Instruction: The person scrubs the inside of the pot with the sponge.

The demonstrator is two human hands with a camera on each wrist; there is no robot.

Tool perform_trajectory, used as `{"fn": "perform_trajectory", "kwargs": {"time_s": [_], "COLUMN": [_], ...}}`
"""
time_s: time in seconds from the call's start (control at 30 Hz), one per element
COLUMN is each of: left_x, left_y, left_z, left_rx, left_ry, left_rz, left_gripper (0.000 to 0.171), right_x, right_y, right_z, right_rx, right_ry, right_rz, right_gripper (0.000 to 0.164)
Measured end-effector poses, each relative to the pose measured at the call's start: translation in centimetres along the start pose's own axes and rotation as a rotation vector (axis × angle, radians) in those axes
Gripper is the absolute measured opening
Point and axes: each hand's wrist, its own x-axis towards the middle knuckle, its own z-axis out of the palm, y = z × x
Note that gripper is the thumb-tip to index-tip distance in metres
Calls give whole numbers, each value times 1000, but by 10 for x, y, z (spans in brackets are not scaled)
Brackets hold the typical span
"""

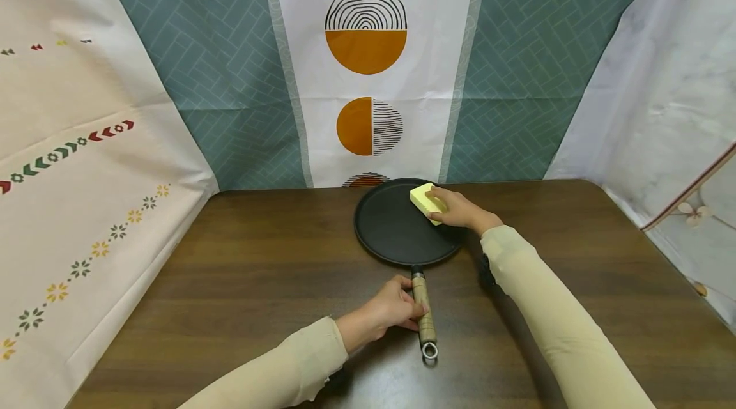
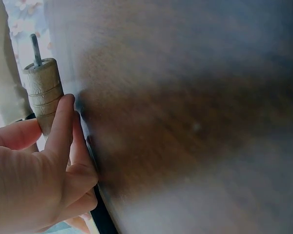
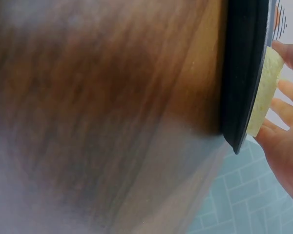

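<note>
A round, flat black pan (image 1: pixel 397 223) lies at the back of the table, its wooden handle (image 1: pixel 427 326) pointing toward me and ending in a metal ring (image 1: pixel 429 350). My left hand (image 1: pixel 388 310) pinches that handle between thumb and fingers; the left wrist view shows the grip close up on the ribbed wood (image 2: pixel 43 90). At the pan's right side my right hand (image 1: pixel 460 208) holds a yellow sponge (image 1: pixel 425 201) on the black cooking surface. In the right wrist view the sponge (image 3: pixel 264 92) sits against the pan's face, with fingers spread along it.
The brown wooden table (image 1: pixel 259 281) reaches out on both sides of the pan. Behind its back edge hangs a teal and white patterned cloth (image 1: pixel 368 83). An embroidered cream cloth (image 1: pixel 86 204) borders the left side, a pale marbled one (image 1: pixel 661 108) the right.
</note>
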Motion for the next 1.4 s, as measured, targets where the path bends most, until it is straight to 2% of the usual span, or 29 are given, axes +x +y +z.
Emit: {"fn": "perform_trajectory", "kwargs": {"time_s": [0.23,0.5,0.73,1.07,1.4], "left_x": [-2,0,-1,-1,-2], "left_y": [1,0,0,3,2], "left_z": [0,0,-1,-3,-1], "left_rx": [5,20,12,27,25], "left_ry": [-3,5,5,2,17], "left_rz": [-18,-17,-15,-17,-18], "left_gripper": [49,50,51,53,52], "right_x": [-2,-3,-7,-19,-36], "right_y": [4,4,4,1,-8], "right_z": [-1,-2,-2,-3,3], "right_rx": [-22,1,-8,-15,-24], "right_ry": [-9,-26,-21,-20,-2], "right_rz": [3,49,39,53,16], "right_gripper": [61,64,64,65,63]}}
